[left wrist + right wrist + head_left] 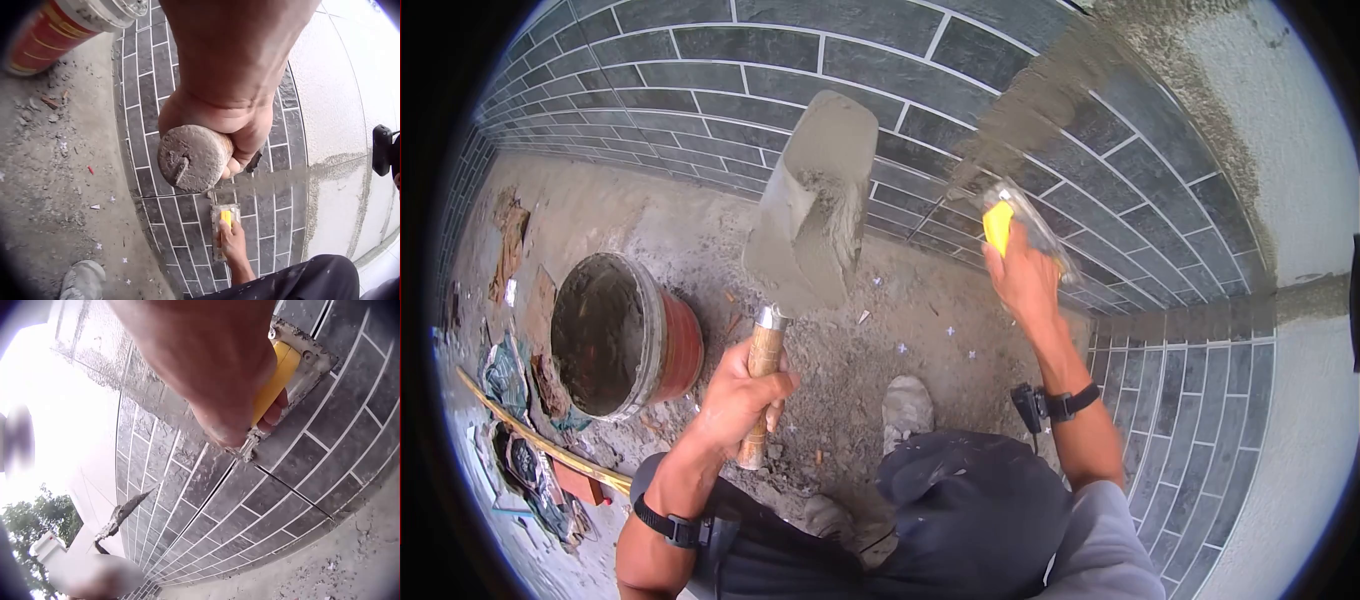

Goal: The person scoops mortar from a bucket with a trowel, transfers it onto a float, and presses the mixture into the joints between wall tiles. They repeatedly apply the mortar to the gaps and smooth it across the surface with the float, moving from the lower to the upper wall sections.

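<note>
Head view, from the left: a long pole (540, 433) is lying on the floor (730, 220) among scraps; just beyond it, a red-sided bucket (678, 345) is standing upright, holding grey mortar (595, 345). To its right, the left hand (740, 398) is gripping the wooden handle (764, 350) of a trowel (785, 195), fingers curling round it; the broad blade is pointing away from the person and carrying a lump of mortar. Below and right of the blade, a dusty shoe (907, 405) is resting on the floor. Further right, the right hand (1027, 278) is holding a float (1042, 232) by its yellow handle (998, 227), fingers wrapping round the grip; its plate is lying against the dark tiled wall (760, 48). A mortar smear (1050, 100) is covering tiles above the float. At far right, a white wall (1305, 120) is adjoining the tiles.
</note>
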`<state>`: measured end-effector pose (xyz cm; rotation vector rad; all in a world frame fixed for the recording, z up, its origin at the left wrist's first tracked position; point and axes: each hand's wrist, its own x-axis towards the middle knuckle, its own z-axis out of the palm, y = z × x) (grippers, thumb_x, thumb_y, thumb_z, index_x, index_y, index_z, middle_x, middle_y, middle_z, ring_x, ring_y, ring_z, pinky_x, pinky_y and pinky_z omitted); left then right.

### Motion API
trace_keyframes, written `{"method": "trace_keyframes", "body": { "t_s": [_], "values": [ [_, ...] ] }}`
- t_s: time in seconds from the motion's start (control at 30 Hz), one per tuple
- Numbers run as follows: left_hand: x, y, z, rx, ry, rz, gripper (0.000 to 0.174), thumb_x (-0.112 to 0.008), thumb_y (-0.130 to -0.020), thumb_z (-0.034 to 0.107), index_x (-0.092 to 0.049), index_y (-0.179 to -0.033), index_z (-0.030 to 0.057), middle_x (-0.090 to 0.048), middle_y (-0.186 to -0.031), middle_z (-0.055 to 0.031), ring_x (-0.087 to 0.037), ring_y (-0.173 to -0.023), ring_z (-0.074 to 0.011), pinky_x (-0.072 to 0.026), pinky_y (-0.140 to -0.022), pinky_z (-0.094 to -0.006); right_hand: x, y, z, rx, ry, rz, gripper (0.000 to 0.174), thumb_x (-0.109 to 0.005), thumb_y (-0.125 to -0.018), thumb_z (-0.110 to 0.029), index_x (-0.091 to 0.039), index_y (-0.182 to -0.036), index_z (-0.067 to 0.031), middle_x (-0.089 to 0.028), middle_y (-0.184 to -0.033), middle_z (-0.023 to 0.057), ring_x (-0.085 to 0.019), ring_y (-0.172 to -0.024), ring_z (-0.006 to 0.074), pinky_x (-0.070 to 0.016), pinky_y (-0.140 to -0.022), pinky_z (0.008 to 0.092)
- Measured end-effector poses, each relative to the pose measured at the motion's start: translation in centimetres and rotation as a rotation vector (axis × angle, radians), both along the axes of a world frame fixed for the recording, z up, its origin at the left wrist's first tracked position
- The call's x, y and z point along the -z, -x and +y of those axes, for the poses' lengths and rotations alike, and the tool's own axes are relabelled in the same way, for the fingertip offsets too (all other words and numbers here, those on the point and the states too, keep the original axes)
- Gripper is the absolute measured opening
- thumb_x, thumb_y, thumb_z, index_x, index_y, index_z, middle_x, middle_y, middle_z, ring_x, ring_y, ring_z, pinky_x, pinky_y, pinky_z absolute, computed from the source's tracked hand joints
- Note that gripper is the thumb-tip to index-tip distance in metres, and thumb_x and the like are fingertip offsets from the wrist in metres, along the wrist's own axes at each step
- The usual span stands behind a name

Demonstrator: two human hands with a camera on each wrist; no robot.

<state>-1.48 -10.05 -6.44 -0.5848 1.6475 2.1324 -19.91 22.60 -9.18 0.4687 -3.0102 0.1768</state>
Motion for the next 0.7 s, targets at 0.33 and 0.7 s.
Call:
{"method": "trace_keyframes", "body": {
  "t_s": [0.33,0.7],
  "values": [
    [2.9,-1.1,0.2,0.065,-0.110,-0.153,0.020,-0.068,-0.079,0.003,-0.050,-0.087,0.0071,-0.051,-0.061,-0.0016,-0.048,-0.041,-0.0120,-0.0394,-0.038,-0.0259,1.3,1.9,-1.2,-0.072,0.062,-0.057,0.048,-0.060,-0.092,-0.034,-0.045,-0.127,-0.0031,-0.067,-0.076,0.0243,-0.066,-0.072,0.0449,-0.0487,-0.066,0.0541],
    [5.3,-1.0,-0.2,0.182,-0.045,-0.182,0.020,-0.069,-0.082,0.004,-0.050,-0.088,0.0083,-0.052,-0.064,-0.0005,-0.050,-0.044,-0.0104,-0.0407,-0.040,-0.0266,-3.6,-4.8,-0.8,-0.032,1.101,-1.057,0.037,-0.057,-0.096,-0.035,-0.061,-0.111,-0.0010,-0.052,-0.066,-0.0032,-0.046,-0.054,0.0028,-0.0349,-0.047,0.0192]
  ]
}}
